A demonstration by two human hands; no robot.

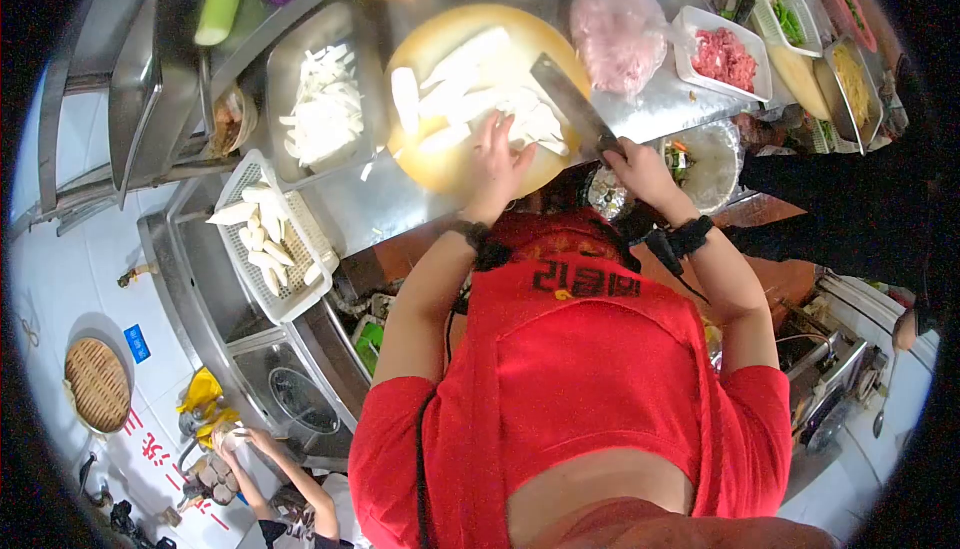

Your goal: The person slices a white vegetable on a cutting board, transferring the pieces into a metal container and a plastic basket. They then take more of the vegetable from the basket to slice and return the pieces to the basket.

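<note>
A round yellow cutting board (460, 29) lies on the steel counter with white vegetable pieces (465, 94) spread over it. My left hand (497, 164) rests at the board's near side, fingers spread over the near edge of the pieces. In my right hand (632, 171) is the handle of a wide cleaver (570, 99), whose blade reaches over the right part of the board, beside the cut pieces. A steel tray (358, 49) left of the board holds white strips (325, 109). Whole peeled white pieces (265, 234) fill a white basket (235, 184) at the counter's left end.
Right of the board are a plastic bag of something pink (618, 37) and a white tray (685, 49) of red meat. A sink (240, 299) stands at the left. At lower left, another person's hands (240, 441) hold something near a yellow cloth.
</note>
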